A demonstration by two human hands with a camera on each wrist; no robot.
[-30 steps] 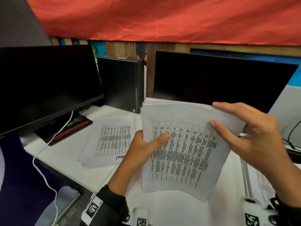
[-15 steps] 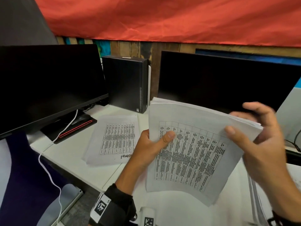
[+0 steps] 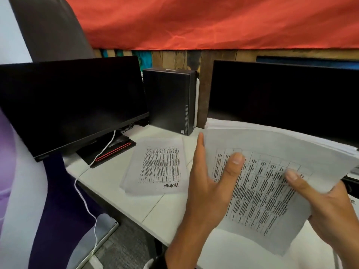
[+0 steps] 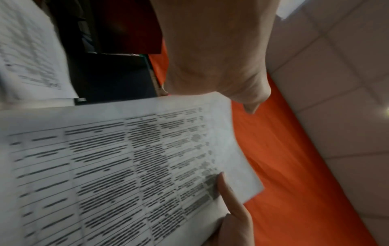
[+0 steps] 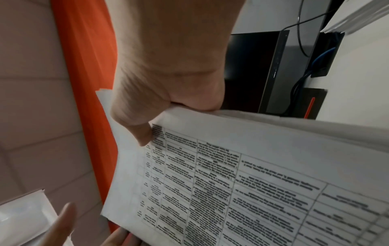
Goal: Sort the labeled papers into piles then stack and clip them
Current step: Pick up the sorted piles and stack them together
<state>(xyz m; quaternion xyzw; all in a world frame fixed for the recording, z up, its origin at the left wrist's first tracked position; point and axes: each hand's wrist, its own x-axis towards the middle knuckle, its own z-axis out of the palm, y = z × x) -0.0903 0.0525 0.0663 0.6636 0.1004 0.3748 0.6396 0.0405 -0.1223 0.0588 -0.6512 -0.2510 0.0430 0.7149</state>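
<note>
Holding a thick, slightly bowed stack of papers (image 3: 272, 191) above the white counter (image 3: 136, 206), the left hand (image 3: 211, 183) has its thumb pressed flat on the printed table of the top sheet with its fingers hidden behind, a closed grip on the stack's left edge. The right hand (image 3: 326, 210) pinches the stack's right edge, thumb on top and fingers underneath. A single thin sheet (image 3: 157, 167) with the same grid and a handwritten label lies flat on the counter to the left, near a glossy black monitor (image 3: 73, 105).
</note>
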